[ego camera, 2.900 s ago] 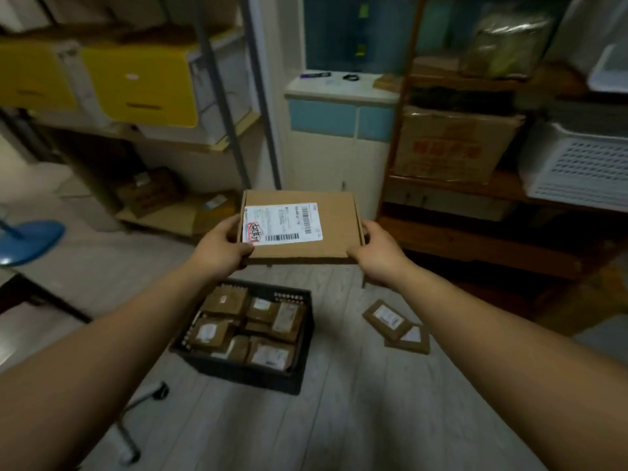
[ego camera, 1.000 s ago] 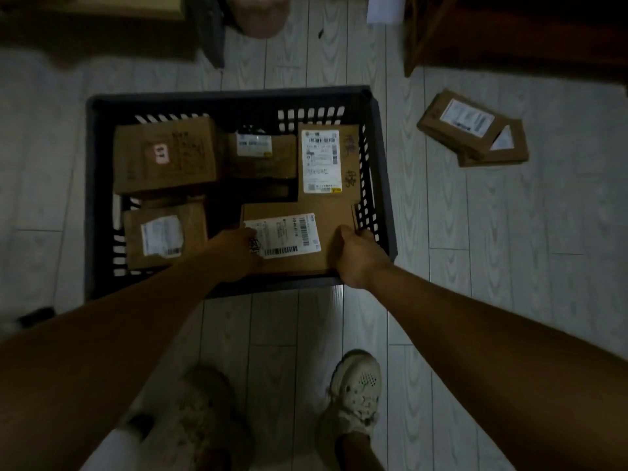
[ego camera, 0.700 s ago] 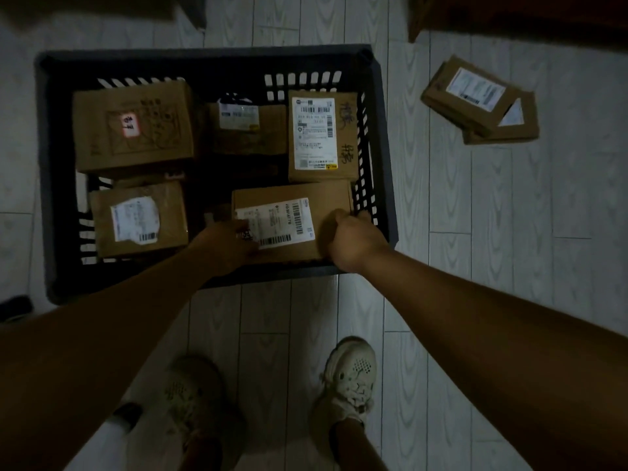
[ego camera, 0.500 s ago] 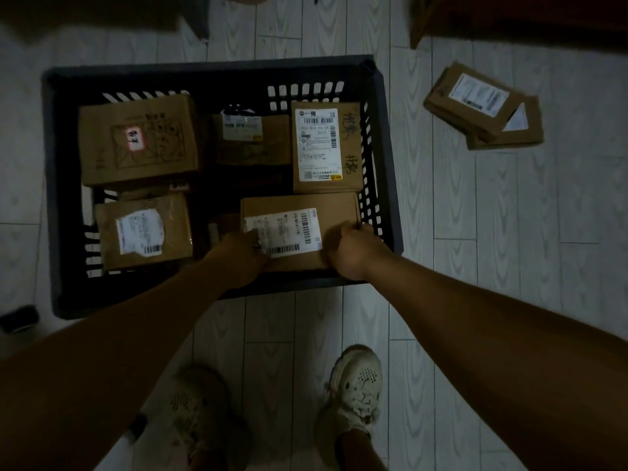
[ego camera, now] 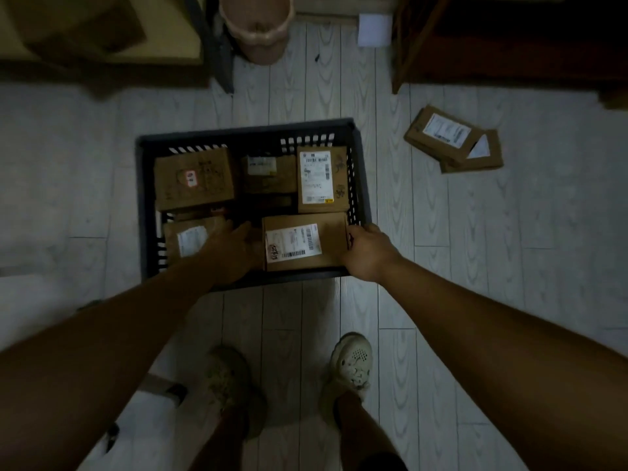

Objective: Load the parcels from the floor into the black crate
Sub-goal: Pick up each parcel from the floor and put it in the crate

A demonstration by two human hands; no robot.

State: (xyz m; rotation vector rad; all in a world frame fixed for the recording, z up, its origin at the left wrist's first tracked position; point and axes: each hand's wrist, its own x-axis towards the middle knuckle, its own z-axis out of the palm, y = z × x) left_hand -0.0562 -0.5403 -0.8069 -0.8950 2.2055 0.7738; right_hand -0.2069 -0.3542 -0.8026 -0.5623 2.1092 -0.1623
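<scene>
The black crate point(ego camera: 248, 130) stands on the pale plank floor just ahead of my feet and holds several brown cardboard parcels. A flat parcel with a white barcode label point(ego camera: 331, 232) lies in its near right corner. My right hand point(ego camera: 368, 254) curls on that parcel's right edge, by the crate's corner. My left hand point(ego camera: 234, 251) is inside the crate just left of the parcel, fingers apart and holding nothing. Two flat parcels lie overlapping on the floor to the right, one labelled point(ego camera: 441, 136) on top of the other point(ego camera: 491, 159).
A round tan basket point(ego camera: 255, 28) and a dark shelf leg point(ego camera: 217, 49) stand beyond the crate. A dark wooden shelf unit point(ego camera: 509, 45) fills the top right. My shoes point(ego camera: 353, 362) are close behind the crate. A pale object lies at the lower left.
The labelled parcel has gone from chest height down into the crate's near right corner. My left hand has since come off its left edge, and my head has risen.
</scene>
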